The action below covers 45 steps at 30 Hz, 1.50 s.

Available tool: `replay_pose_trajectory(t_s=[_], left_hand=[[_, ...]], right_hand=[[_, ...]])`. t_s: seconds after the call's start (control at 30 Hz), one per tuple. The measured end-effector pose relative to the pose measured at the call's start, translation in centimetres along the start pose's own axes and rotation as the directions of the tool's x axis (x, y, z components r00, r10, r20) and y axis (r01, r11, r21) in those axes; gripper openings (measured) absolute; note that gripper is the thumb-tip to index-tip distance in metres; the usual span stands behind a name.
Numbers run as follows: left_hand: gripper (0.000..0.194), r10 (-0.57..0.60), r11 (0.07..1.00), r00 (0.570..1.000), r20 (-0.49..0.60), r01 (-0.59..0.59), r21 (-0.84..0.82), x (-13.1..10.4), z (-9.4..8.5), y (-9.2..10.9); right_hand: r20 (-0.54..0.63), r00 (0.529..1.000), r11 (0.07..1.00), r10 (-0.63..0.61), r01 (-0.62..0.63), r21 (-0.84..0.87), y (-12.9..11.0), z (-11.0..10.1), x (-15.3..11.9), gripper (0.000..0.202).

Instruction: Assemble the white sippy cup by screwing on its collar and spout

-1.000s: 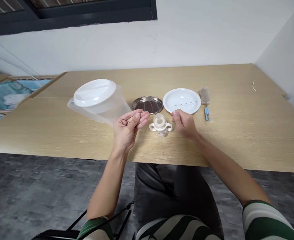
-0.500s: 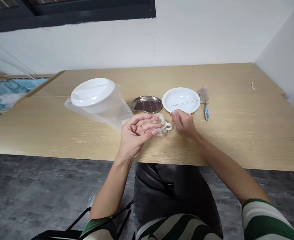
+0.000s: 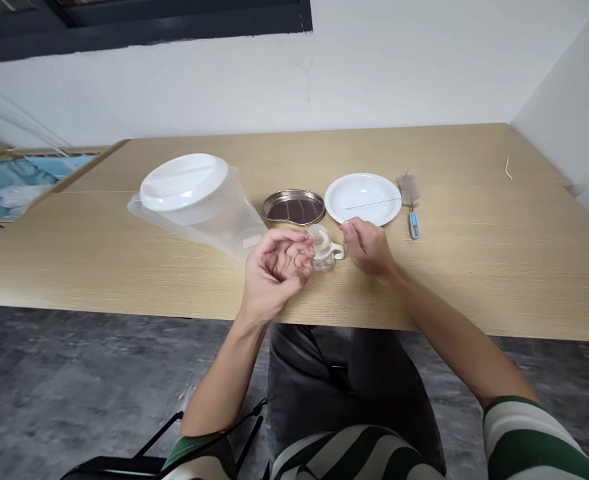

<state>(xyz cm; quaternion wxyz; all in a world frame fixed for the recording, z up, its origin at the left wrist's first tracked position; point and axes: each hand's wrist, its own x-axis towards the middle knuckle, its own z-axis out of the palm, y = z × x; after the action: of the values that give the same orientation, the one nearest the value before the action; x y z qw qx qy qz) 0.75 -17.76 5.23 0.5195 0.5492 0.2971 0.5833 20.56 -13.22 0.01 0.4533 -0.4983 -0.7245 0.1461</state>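
Palm up and visible, my left hand (image 3: 278, 270) has its fingers loosely curled, thumb apart from the fingertips, with nothing seen in it. Its fingertips overlap the edge of a small clear glass vessel (image 3: 323, 260) with a white handle; I cannot tell whether they touch. To the right of that handle, my right hand (image 3: 369, 247) is closed, thumb pressed on the index finger; anything in the pinch is too small or hidden. Behind it lies a white oval plate (image 3: 361, 187) with a thin dark line across it. A kidney-shaped metal tray (image 3: 294, 208) sits left of the plate.
A large translucent plastic jug (image 3: 214, 223) with a white lid (image 3: 184, 181) stands on the left of the wooden table (image 3: 124, 280). Right of the plate lies a brush (image 3: 413, 223) with a blue handle. A small pale curved strip (image 3: 508, 169) is at the far right.
The fingers of my left hand have curled in from a straighter pose, uncovering more of the small glass vessel. My right hand stays almost in place.
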Motion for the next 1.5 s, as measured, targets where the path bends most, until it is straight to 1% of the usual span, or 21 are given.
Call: replay_pose_trajectory(t_s=[0.1, 0.2, 0.33, 0.4, 0.63, 0.9, 1.0, 1.17, 1.3, 1.43, 1.5], left_hand=[[0.039, 0.015, 1.000, 1.000, 0.020, -0.014, -0.019, -0.1, 0.0, 0.0], [0.036, 0.029, 0.997, 0.997, 0.074, -0.024, -0.069, -0.1, 0.0, 0.0], [0.038, 0.060, 0.994, 0.987, 0.150, -0.045, -0.103, -0.1, -0.2, -0.1], [0.039, 0.058, 0.994, 0.984, 0.169, -0.041, -0.102, -0.1, -0.3, -0.2], [0.040, 0.023, 0.994, 0.988, 0.151, -0.007, -0.105, -0.3, -0.4, -0.2], [0.038, 0.028, 0.993, 0.989, 0.146, -0.010, -0.120, -0.3, -0.3, -0.1], [0.039, 0.034, 0.994, 0.992, 0.124, -0.021, -0.105, -0.2, -0.5, -0.2], [0.033, 0.067, 0.996, 0.996, 0.057, -0.064, -0.058, 0.4, -1.4, -0.2], [0.024, 0.163, 0.987, 0.987, 0.001, -0.163, -0.002, 0.9, -2.9, -0.6], [0.022, 0.253, 0.951, 0.965, -0.072, -0.234, 0.203, 1.5, -4.5, -1.5], [0.021, 0.270, 0.920, 0.959, -0.088, -0.229, 0.318, 1.9, -4.9, -1.7]], right_hand=[[-0.008, 1.000, 1.000, -0.023, 0.023, -0.016, 0.0, 0.0, 0.0, 0.045], [-0.022, 0.999, 0.998, -0.048, 0.048, -0.034, 0.2, 0.1, -0.1, 0.045], [-0.079, 0.990, 0.991, -0.121, 0.115, -0.071, 0.6, 0.5, -0.1, 0.046], [-0.099, 0.983, 0.985, -0.154, 0.145, -0.090, 0.8, 0.6, -0.1, 0.046], [-0.091, 0.980, 0.977, -0.179, 0.167, -0.131, 0.9, 0.6, -0.2, 0.045], [-0.079, 0.981, 0.976, -0.176, 0.164, -0.141, 1.0, 0.7, -0.2, 0.043], [-0.079, 0.981, 0.975, -0.179, 0.167, -0.145, 1.0, 0.7, -0.2, 0.042], [-0.092, 0.973, 0.970, -0.210, 0.196, -0.142, 0.9, 0.6, -0.2, 0.042], [-0.111, 0.969, 0.969, -0.222, 0.206, -0.139, 0.8, 0.6, -0.1, 0.040], [-0.133, 0.959, 0.964, -0.251, 0.235, -0.125, 0.8, 0.6, -0.1, 0.037], [-0.141, 0.956, 0.963, -0.256, 0.239, -0.121, 0.8, 0.5, -0.1, 0.035]])
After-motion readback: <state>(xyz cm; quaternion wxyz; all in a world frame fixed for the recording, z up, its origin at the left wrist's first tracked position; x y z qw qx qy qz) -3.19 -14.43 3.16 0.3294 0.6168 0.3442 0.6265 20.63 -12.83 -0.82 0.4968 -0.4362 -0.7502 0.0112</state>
